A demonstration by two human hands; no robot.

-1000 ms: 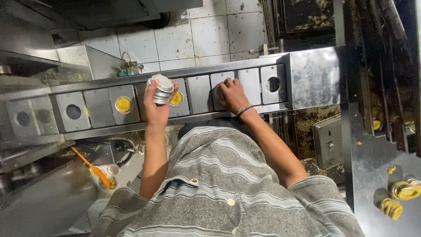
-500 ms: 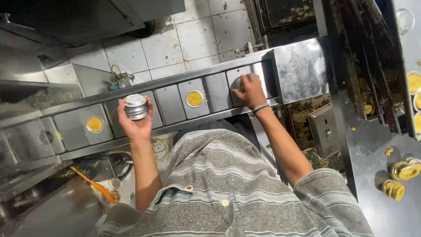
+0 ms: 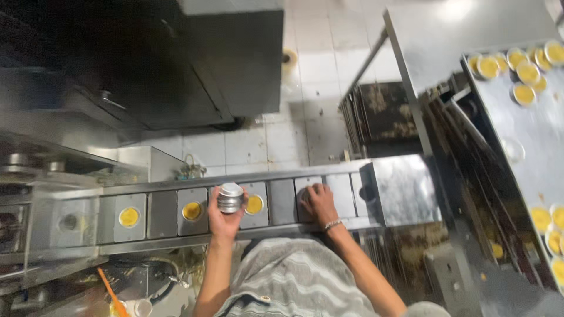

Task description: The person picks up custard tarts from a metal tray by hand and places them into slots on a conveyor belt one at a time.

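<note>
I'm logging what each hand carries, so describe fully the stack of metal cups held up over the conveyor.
The stack of metal cups is a short column of shiny, silvery nested tins with ridged rims. It stands roughly upright, gripped from below by the left hand, above the conveyor and beside a yellow-filled cup.

Stack of silver tins (image 3: 230, 198), probably upright, above conveyor

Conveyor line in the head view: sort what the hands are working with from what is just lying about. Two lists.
In hand:
- left hand holding a stack of small round silver metal cups
- right hand pressed on a grey square conveyor plate
- yellow-filled cups in the plates

Lying about:
- orange-handled tool below the line
- steel table with filled cups
- dark metal cabinet
</note>
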